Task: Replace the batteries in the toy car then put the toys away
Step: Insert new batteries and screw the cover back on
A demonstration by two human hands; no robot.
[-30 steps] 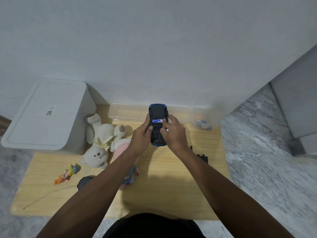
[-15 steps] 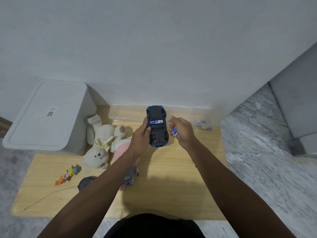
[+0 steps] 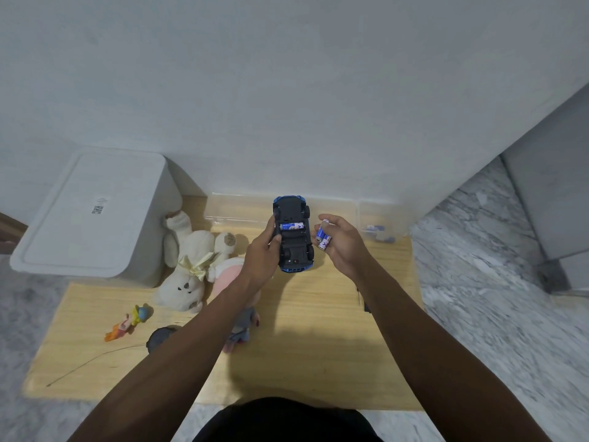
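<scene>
My left hand (image 3: 262,254) grips a blue toy car (image 3: 293,234) turned underside up above the wooden mat. One blue and white battery (image 3: 291,226) lies across its open battery bay. My right hand (image 3: 339,242) is just right of the car and holds two blue and white batteries (image 3: 322,238) in its curled fingers, apart from the car. A white plush bear (image 3: 188,266), a pink plush doll (image 3: 229,275) partly hidden by my left arm, and a small orange and yellow figure (image 3: 130,320) lie on the mat to the left.
A white lidded storage bin (image 3: 92,215) stands at the back left. A clear plastic container (image 3: 239,208) sits against the wall behind the car, and a smaller clear box (image 3: 379,231) with batteries is to its right. A dark round object (image 3: 159,338) with a thin wire lies near my left arm. Marble floor surrounds the wooden mat (image 3: 302,346).
My right hand has lifted off the car's underside and pulled away to the right with two batteries in its fingers. The left hand keeps holding the car, which sits slightly lower.
</scene>
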